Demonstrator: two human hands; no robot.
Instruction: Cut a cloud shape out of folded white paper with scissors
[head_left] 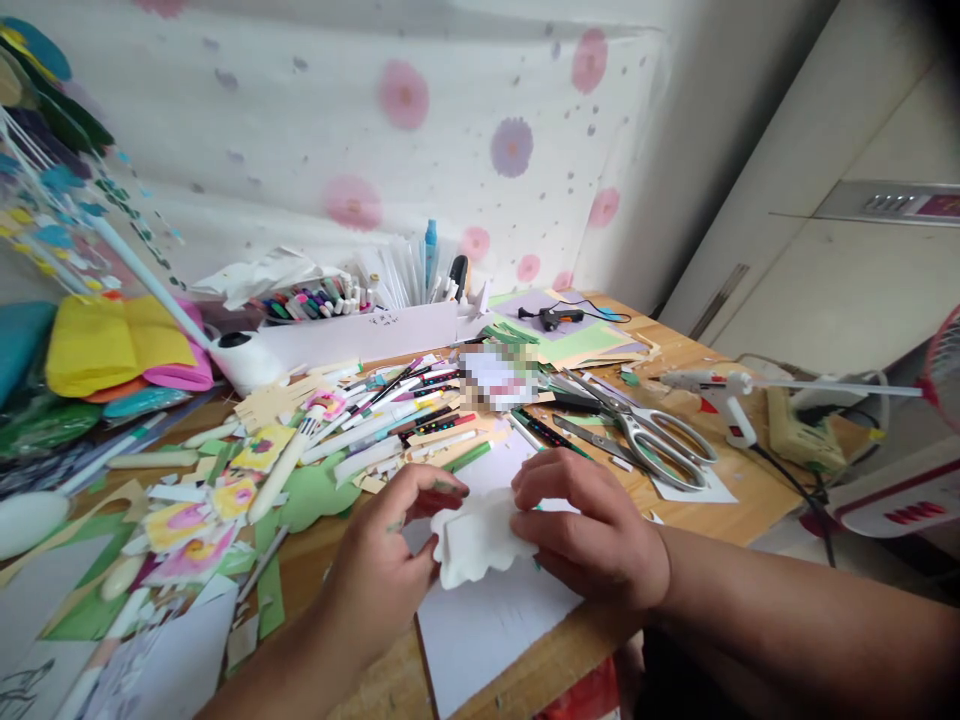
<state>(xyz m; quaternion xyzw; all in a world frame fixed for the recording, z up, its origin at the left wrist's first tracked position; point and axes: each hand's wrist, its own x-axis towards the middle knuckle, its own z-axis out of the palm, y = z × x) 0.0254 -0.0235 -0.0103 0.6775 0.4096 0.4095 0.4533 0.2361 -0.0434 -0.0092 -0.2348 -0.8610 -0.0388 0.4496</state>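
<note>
A white scalloped-edge piece (484,545), looking like layered paper or thin foam, is held up in front of me between both hands. My left hand (390,540) has its thumb at the piece's left edge, with the curled fingers beside its upper corner. My right hand (589,525) is closed over the right end, its bent fingers and thumb pressing on it and hiding that part. Below the piece lies a white sheet of paper (480,640) at the table's front edge.
Pens and markers (405,410) are heaped behind my hands. Large scissors (660,435) lie to the right, near a white glue gun (724,390) with a long glue stick. Painted flower pieces (191,525) and scraps cover the left. A black glue gun (555,318) lies farther back.
</note>
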